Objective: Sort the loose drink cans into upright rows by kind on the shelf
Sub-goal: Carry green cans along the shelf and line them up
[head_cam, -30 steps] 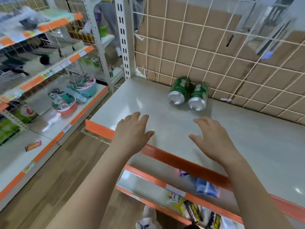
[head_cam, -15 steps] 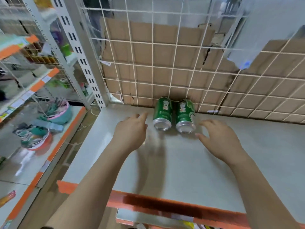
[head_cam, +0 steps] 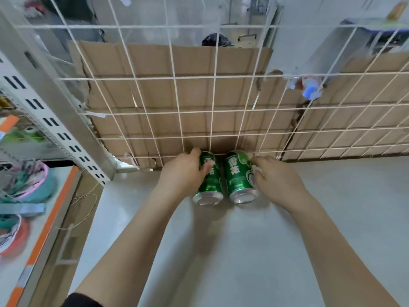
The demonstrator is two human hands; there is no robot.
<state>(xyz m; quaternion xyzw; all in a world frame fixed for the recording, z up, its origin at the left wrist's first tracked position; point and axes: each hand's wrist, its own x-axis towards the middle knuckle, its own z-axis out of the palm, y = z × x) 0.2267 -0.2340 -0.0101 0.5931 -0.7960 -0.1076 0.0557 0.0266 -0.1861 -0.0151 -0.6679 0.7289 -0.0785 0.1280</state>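
The pale shelf (head_cam: 221,251) backs onto a wire grid (head_cam: 174,96) lined with cardboard (head_cam: 155,63). At the grid's foot two green cans lie on their sides, side by side. Your left hand (head_cam: 181,176) wraps the left can (head_cam: 210,185), and your right hand (head_cam: 276,180) curls round the right can (head_cam: 240,178). Tip each onto its base close to the grid, shoulder to shoulder, so the row starts straight.

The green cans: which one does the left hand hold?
The left can: the left hand grips it, while the right hand holds the right can.
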